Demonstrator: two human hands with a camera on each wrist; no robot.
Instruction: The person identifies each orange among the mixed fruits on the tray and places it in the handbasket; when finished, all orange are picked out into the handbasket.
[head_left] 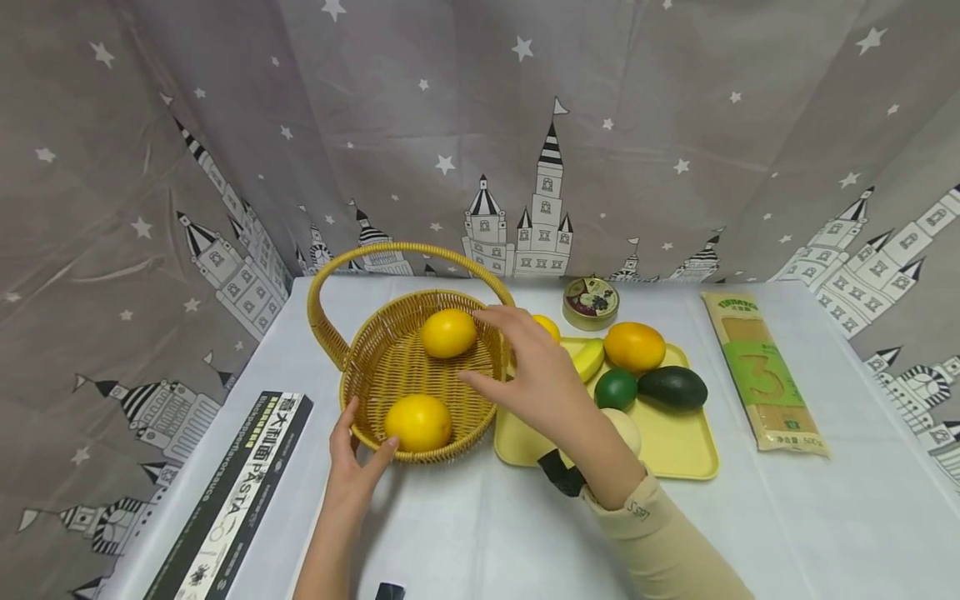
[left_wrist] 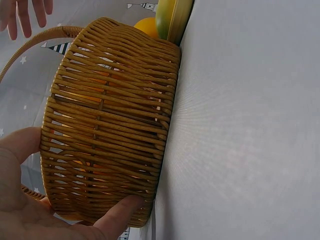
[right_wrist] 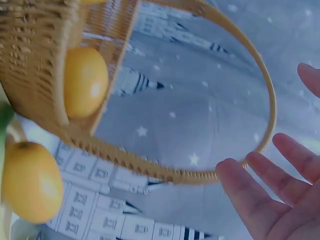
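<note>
The left hand (head_left: 356,471) grips the wicker basket (left_wrist: 107,125) at front left; the right hand (head_left: 536,379), fingers apart, holds nothing. Basket judged light, stiff; best lifted by its handle (head_left: 420,247).

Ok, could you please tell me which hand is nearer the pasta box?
Left. The left hand grips the basket, right of the box; the right hand is farther right.

Lower left of centre, the left hand (head_left: 351,468) grips; at centre, the right hand (head_left: 538,375) holds thumb (head_left: 486,386) and fingers (head_left: 510,320) apart.
</note>
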